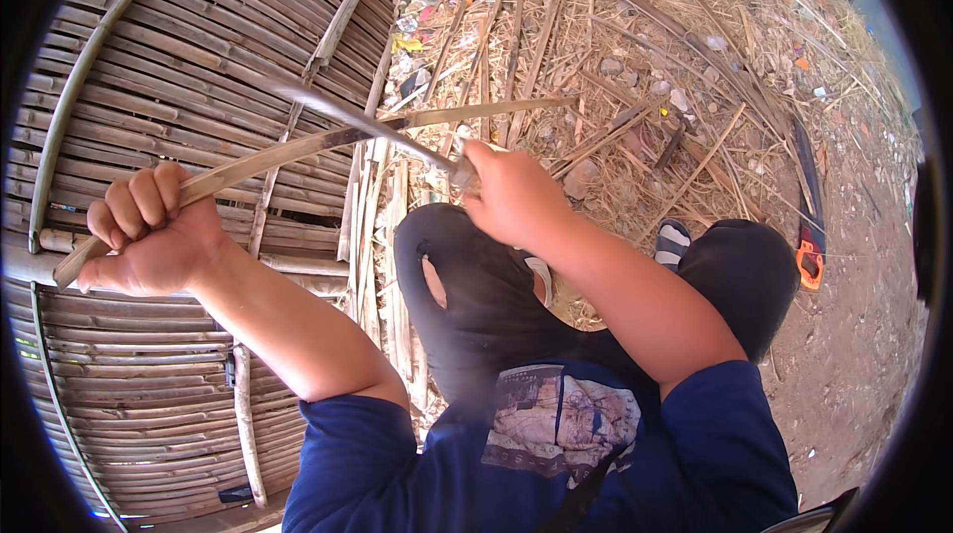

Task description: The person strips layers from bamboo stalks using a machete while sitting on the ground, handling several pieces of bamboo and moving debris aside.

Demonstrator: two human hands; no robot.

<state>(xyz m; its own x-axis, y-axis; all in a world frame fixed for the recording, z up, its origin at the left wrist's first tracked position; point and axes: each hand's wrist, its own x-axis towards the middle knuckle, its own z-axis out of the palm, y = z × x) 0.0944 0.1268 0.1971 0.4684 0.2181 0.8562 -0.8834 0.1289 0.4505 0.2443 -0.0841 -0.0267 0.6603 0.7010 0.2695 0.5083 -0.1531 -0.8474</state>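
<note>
Bamboo strip (313,144) slants before the slatted panel (109,126), its near end clasped in the left hand (164,225). The right hand (508,191) grips a long blade (422,149) (blurred toward its tip) that crosses the strip; an orange-handled saw (811,203) lies at far right.

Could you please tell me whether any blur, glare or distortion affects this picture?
Head view: the blade in the right hand smears toward its far end, probably from motion, while the bamboo strip in the left hand looks sharper; head view: pale highlights on the left forearm; head view: the bamboo wall seems bowed toward the black rim by the fisheye lens.
</note>
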